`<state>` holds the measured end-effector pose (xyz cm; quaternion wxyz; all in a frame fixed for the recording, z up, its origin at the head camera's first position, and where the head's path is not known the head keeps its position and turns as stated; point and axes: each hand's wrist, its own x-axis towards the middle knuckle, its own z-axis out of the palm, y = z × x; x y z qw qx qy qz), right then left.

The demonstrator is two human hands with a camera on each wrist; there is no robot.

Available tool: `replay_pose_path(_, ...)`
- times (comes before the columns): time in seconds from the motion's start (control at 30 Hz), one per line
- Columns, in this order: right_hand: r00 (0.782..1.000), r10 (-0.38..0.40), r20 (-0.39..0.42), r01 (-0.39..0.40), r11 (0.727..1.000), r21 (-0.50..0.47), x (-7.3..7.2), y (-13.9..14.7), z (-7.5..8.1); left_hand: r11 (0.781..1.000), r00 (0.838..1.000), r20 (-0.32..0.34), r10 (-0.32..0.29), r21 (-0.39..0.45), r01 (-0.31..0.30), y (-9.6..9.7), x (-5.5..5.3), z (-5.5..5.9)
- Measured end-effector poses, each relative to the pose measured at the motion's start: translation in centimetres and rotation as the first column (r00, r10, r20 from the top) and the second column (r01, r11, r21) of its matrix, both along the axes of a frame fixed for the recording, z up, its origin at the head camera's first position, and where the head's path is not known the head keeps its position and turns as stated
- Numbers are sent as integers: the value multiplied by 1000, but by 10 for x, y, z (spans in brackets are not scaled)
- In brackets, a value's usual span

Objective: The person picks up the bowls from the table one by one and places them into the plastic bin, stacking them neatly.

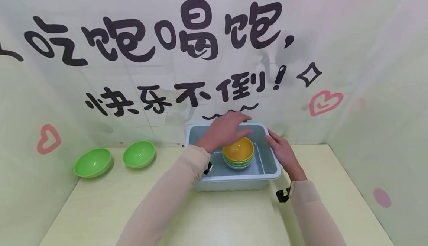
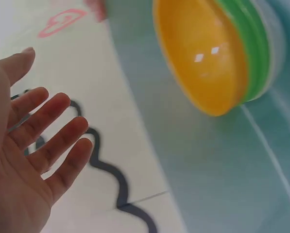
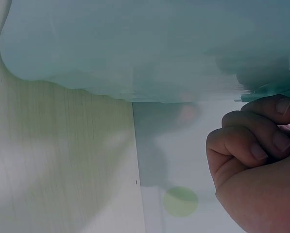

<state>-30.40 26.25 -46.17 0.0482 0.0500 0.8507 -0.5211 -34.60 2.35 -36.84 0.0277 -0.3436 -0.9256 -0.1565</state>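
A light blue plastic basin (image 1: 234, 185) stands on the table against the back wall. Inside it is a stack of nested bowls, with a yellow bowl (image 1: 239, 150) on top and green and whitish rims beneath. My left hand (image 1: 224, 130) hovers over the basin, just behind and above the stack; in the left wrist view its fingers (image 2: 62, 141) are spread and loosely bent, holding nothing. At the basin's right side my right hand (image 1: 285, 152) grips the rim, its fingers (image 3: 237, 143) curled under it in the right wrist view.
Two separate green bowls sit on the left of the table, one green bowl (image 1: 93, 162) by the left wall and another green bowl (image 1: 139, 154) nearer the basin. Printed wall panels enclose the pale wooden table (image 1: 217, 220) at the back and both sides.
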Motion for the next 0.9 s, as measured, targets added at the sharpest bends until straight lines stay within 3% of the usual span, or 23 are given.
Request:
replay_pose_path(0.2,1000,4,-9,-4,1000,-13,2,0,3,993,999,-11,52,104,-50,-14,10,22)
replay_pose_path(0.43,1000,20,-14,-21,999,-31,4,-3,3,973,993,-50,104,213,-91,-35,23,39)
replay_pose_path(0.73,1000,-1,-1,1,1000,-3,7,-1,3,951,982,-126,142,292,-100,-72,39,45)
replay_pose_path(0.9,1000,9,-4,-9,1000,-20,5,-4,2,938,971,-139,194,315,-143,-95,44,41)
